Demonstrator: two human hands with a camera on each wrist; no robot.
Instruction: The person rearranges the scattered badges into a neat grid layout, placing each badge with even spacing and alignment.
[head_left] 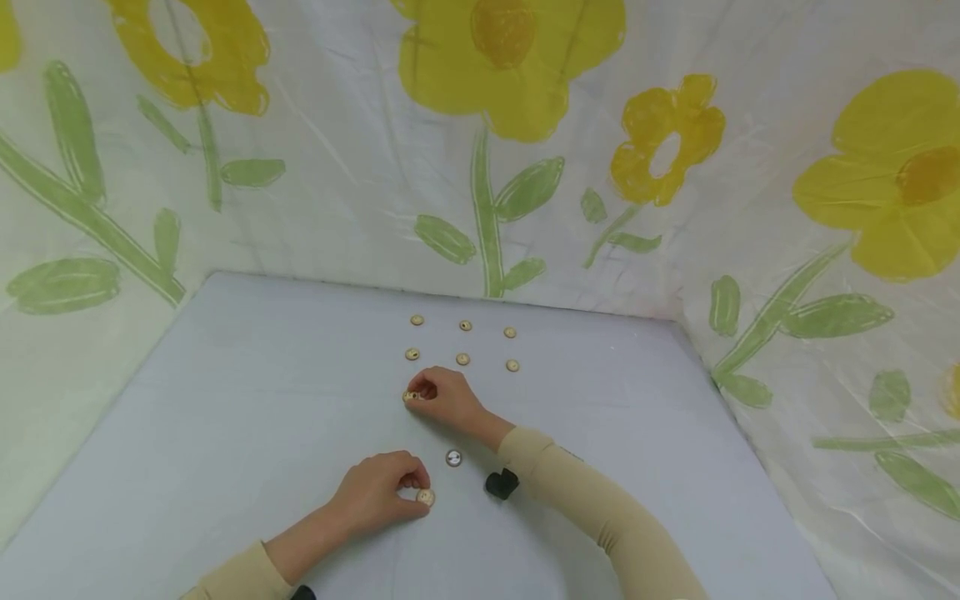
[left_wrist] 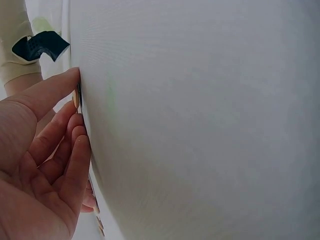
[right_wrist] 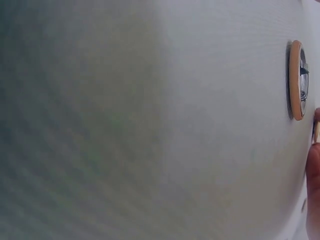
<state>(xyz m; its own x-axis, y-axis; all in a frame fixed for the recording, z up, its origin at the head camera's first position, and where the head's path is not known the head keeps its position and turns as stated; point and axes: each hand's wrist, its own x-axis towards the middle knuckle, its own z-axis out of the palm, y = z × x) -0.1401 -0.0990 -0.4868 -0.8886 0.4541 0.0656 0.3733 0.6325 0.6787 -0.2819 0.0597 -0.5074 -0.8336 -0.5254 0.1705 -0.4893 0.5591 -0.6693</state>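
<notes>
In the head view my left hand (head_left: 382, 493) pinches a round wooden-rimmed pin badge (head_left: 425, 497) between thumb and fingertips, low over the table. The left wrist view shows that badge (left_wrist: 76, 97) edge-on at the table surface. Farther up, my right hand (head_left: 450, 400) pinches another badge (head_left: 408, 397) between thumb and forefinger; the fingers partly cover it. Between the hands a badge (head_left: 453, 458) lies face down. Its metal pin back (right_wrist: 304, 80) shows in the right wrist view. At that view's right edge, my left hand (right_wrist: 313, 172) grips its badge.
Beyond the right hand, several badges lie in two rows, the nearer with a middle badge (head_left: 462, 359), the farther with another (head_left: 466, 326). They are on a pale covered table (head_left: 262, 400). A flower-painted curtain (head_left: 360, 192) stands along its back and sides.
</notes>
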